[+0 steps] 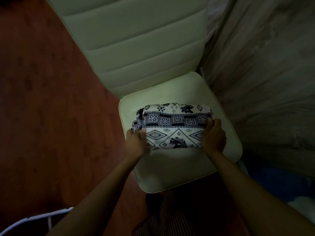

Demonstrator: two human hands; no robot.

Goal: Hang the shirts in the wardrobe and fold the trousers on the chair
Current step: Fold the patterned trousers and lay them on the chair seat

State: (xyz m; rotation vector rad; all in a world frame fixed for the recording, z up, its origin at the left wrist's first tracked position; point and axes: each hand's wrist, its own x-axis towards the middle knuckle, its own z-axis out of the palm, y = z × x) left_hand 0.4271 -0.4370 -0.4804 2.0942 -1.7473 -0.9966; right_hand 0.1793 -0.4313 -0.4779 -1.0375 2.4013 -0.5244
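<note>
The folded white-and-navy patterned fabric trousers (172, 126) are laid on the cream padded chair seat (172, 169) at frame centre, long axis running left to right. One short end is gripped by the left hand (136, 140) and the other by the right hand (213, 137), both equally near.

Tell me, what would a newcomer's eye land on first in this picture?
The folded black-and-white patterned trousers, brightly lit on the pale cushioned chair seat at centre. The left hand and right hand hold their two short ends, and the dark reddish wooden floor fills the left side.
</note>
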